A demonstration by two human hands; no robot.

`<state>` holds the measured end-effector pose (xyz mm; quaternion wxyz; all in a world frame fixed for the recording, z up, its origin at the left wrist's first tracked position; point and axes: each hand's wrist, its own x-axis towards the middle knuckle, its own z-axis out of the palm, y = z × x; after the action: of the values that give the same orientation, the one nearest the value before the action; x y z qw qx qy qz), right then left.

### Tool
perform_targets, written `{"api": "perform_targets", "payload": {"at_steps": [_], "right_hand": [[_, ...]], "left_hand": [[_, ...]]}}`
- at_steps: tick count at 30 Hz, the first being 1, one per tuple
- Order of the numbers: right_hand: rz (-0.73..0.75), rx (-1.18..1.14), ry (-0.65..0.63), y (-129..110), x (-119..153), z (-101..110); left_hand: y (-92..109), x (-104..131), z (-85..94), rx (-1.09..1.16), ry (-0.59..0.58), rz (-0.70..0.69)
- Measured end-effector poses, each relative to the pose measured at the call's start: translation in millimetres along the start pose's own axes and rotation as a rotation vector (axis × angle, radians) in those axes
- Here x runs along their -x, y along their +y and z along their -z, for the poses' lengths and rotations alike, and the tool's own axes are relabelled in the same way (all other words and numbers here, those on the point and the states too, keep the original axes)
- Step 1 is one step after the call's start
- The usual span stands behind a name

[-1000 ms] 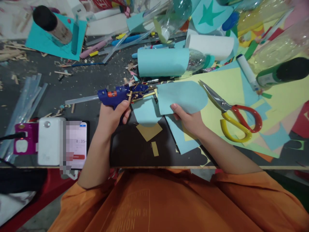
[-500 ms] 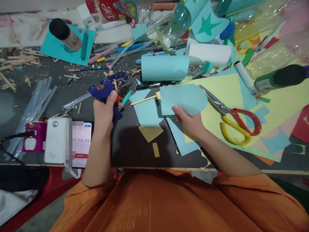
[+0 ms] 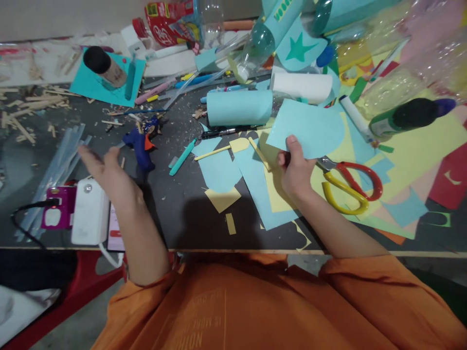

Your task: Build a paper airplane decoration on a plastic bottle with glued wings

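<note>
Wood splinters, cut paper and plastic bottles litter a dark grey table (image 3: 171,194) against a pale wall. Near its left end, the person's left hand (image 3: 115,177) is raised, its grip loose and wide, fingers spread and holding nothing. Just beyond it lies a dark blue plastic glue gun (image 3: 140,146) with an orange trigger, and to its left a bundle of translucent glue sticks (image 3: 53,180). A white rectangular power bank (image 3: 89,214) sits close beside the left forearm.

At the right, the person's right hand (image 3: 297,170) has its grip closed, thumb on top, pinching the lower left edge of a light-blue paper piece (image 3: 314,126) with one rounded end. That piece is held tilted over pale yellow and blue sheets, partly covering a pair of scissors (image 3: 343,170) with one red and one yellow handle. Behind lie a bottle wrapped in light-blue paper (image 3: 239,108) and a white paper roll (image 3: 302,87). Between the hands, a slim teal marker (image 3: 183,157) lies beside another light-blue rounded cut-out (image 3: 221,170).
</note>
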<state>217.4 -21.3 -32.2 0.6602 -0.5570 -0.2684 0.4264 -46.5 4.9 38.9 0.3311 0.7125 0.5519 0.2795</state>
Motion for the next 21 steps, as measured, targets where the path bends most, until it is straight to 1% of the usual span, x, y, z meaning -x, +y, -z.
{"api": "perform_targets", "payload": {"at_steps": [3,6,8,10,11,12,13,15,17,18,19,21], "right_hand": [[-0.013,-0.010,-0.001,0.5,-1.5,-0.3],[-0.041,-0.023,0.016,1.3,-3.6,-0.4],[-0.070,-0.024,0.037,1.9,-5.6,-0.6],[-0.092,-0.023,0.052,2.3,-7.6,-1.0],[-0.100,-0.021,0.054,2.3,-8.5,-1.2],[-0.106,-0.021,0.056,2.0,-9.1,-1.5],[-0.107,-0.022,0.061,1.7,-9.5,-1.8],[-0.095,-0.031,0.075,0.6,-10.1,-2.5],[-0.068,-0.042,0.085,-0.4,-11.0,-2.9],[-0.053,-0.046,0.085,-0.7,-11.8,-3.0],[-0.040,-0.047,0.082,-0.9,-12.7,-3.0],[-0.025,-0.048,0.075,-1.2,-14.5,-2.6]], "left_hand": [[14.4,0.8,-24.9,-0.205,-0.118,-0.139],[22.0,-0.1,-58.7,-0.394,-0.242,-0.275],[26.7,-4.9,-81.3,-0.513,-0.314,-0.364],[33.0,-13.9,-100.3,-0.599,-0.345,-0.464],[36.6,-19.4,-107.6,-0.628,-0.349,-0.499],[40.3,-25.1,-113.2,-0.658,-0.338,-0.506],[43.7,-30.4,-117.1,-0.697,-0.338,-0.513],[48.8,-38.6,-119.9,-0.741,-0.370,-0.580],[50.1,-41.9,-117.4,-0.699,-0.411,-0.653],[49.2,-41.5,-114.7,-0.639,-0.417,-0.660],[47.2,-39.7,-111.1,-0.554,-0.409,-0.636],[40.8,-33.1,-102.6,-0.310,-0.351,-0.500]]}}
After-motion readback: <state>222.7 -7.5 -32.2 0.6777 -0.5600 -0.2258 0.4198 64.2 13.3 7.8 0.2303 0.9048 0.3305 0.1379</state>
